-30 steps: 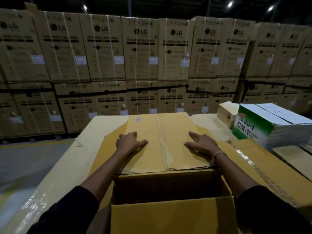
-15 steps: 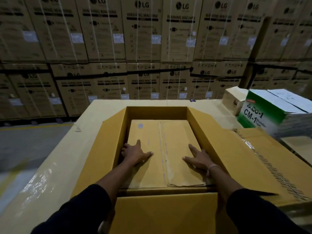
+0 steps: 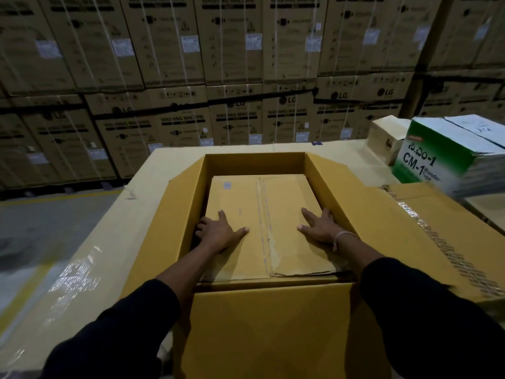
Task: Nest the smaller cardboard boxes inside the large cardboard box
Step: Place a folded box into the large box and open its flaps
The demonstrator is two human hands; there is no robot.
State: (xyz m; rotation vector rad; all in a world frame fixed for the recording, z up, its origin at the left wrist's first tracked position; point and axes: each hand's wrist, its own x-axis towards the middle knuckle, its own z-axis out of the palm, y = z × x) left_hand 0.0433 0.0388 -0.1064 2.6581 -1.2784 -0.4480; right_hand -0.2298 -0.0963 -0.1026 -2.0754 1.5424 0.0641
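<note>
Cardboard everywhere, and right in the middle the large cardboard box is seen standing open on the pale counter, its flaps splayed outward. Down inside it the smaller cardboard box is seated, its top flaps closed along a taped seam that runs away from the fingers. The left hand is laid flat on the left flap, fingers stretched forward, thumb spread toward the seam, outer fingers dipping over the box's left edge against the big box's wall; nothing is gripped, the lid is only pressed. The right hand is spread the same way on the right flap, fingers straight, thumb pointed in at the seam, its outer edge tucked against the right wall; a thin bracelet is seen on the wrist. Dark sleeves are seen on both forearms. Beyond the fingertips, a gap of bare box floor is left between the smaller box and the far wall. Off to the right of the right fingers, a flattened carton with shiny tape is lying against the open flap, and past it a green and white box marked CM-1 is parked beside a small pale carton. Far ahead, stacked washing machine cartons fill the background like a wall.
</note>
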